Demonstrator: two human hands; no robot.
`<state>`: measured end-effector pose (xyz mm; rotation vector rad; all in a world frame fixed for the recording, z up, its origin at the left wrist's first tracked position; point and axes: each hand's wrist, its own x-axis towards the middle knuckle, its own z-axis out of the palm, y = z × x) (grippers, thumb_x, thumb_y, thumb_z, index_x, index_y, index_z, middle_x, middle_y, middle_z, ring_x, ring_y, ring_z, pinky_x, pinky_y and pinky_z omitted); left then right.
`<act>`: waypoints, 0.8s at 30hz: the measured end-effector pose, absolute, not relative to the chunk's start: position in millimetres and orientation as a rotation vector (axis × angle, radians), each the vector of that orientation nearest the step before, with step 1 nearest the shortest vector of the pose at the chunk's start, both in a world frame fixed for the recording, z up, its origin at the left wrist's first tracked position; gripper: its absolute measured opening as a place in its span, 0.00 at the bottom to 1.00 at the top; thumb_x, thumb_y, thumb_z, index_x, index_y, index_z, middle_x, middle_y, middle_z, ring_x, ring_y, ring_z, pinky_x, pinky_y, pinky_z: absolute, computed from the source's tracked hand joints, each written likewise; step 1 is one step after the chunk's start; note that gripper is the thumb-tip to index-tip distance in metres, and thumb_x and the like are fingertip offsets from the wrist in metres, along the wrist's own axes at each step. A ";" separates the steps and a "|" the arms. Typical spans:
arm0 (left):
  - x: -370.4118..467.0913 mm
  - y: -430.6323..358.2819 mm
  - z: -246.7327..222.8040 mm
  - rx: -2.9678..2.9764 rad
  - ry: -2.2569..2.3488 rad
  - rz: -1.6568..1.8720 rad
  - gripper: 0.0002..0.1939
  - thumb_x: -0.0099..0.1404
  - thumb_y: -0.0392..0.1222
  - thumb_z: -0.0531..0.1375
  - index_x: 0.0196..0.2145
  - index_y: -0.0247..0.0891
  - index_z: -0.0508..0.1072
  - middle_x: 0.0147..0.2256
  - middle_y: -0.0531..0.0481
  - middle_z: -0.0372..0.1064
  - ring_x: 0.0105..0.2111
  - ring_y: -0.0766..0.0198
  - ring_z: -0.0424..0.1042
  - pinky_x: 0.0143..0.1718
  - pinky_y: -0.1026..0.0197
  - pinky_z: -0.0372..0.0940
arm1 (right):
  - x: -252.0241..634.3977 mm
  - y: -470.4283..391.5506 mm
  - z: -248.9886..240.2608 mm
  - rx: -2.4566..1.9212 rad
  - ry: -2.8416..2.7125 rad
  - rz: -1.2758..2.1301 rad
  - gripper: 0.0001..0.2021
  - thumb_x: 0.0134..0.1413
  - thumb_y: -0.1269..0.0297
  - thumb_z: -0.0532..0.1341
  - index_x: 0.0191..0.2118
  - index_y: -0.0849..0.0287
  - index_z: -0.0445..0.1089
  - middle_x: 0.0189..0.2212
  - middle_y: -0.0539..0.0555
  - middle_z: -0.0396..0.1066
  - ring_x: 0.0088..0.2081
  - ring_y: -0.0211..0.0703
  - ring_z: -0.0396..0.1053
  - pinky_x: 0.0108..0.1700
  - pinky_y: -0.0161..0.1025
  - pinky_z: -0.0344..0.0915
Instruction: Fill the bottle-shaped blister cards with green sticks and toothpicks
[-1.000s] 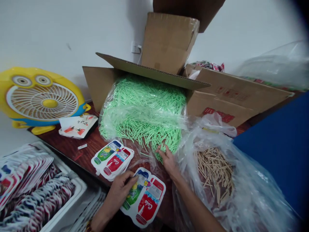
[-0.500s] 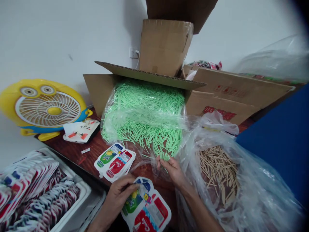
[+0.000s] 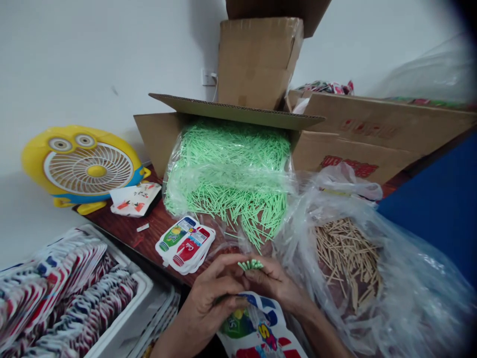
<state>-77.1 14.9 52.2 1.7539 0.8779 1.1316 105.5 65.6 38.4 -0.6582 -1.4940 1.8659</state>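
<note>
My right hand (image 3: 278, 281) is closed on a small bundle of green sticks (image 3: 250, 265), their ends showing between the fingers. My left hand (image 3: 212, 293) grips the top edge of a printed drink packet (image 3: 261, 330) and meets the right hand at the bundle. Behind them, many green sticks (image 3: 231, 174) spill from a clear bag inside an open cardboard box (image 3: 238, 110). On the table to the left lies a small stack of similar packets (image 3: 186, 244). Brown sticks (image 3: 350, 258) rest in a clear plastic bag (image 3: 406, 263) at the right.
A white crate (image 3: 122, 318) packed with rows of packets stands at the lower left. A yellow fan (image 3: 93, 169) and a patterned paper packet (image 3: 136, 199) sit at the table's back left. More cardboard boxes (image 3: 257, 62) are behind.
My right hand has drawn back from the green pile with a bundle of sticks. My left hand and the packet have moved right, and both hands now meet.
</note>
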 end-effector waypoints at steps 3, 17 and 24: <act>-78.2 10.7 49.4 1.767 0.863 1.148 0.06 0.66 0.35 0.58 0.36 0.41 0.76 0.55 0.46 0.63 0.39 0.63 0.70 0.41 0.62 0.65 | 107.7 64.3 40.3 -0.677 -1.657 1.760 0.11 0.60 0.56 0.57 0.35 0.57 0.70 0.27 0.48 0.62 0.30 0.37 0.59 0.33 0.35 0.56; -82.3 6.3 45.4 1.800 0.913 1.157 0.05 0.66 0.36 0.59 0.35 0.40 0.75 0.53 0.44 0.66 0.44 0.59 0.70 0.44 0.61 0.65 | 108.1 63.5 42.8 -0.760 -1.826 1.728 0.12 0.62 0.55 0.53 0.35 0.55 0.68 0.30 0.48 0.63 0.33 0.39 0.61 0.33 0.35 0.58; -83.3 3.3 43.6 1.752 0.913 1.191 0.06 0.64 0.33 0.60 0.34 0.40 0.76 0.52 0.46 0.67 0.40 0.62 0.72 0.42 0.63 0.66 | 105.3 62.3 38.6 -0.712 -1.849 1.677 0.13 0.63 0.55 0.53 0.32 0.57 0.66 0.27 0.48 0.61 0.30 0.37 0.60 0.32 0.35 0.56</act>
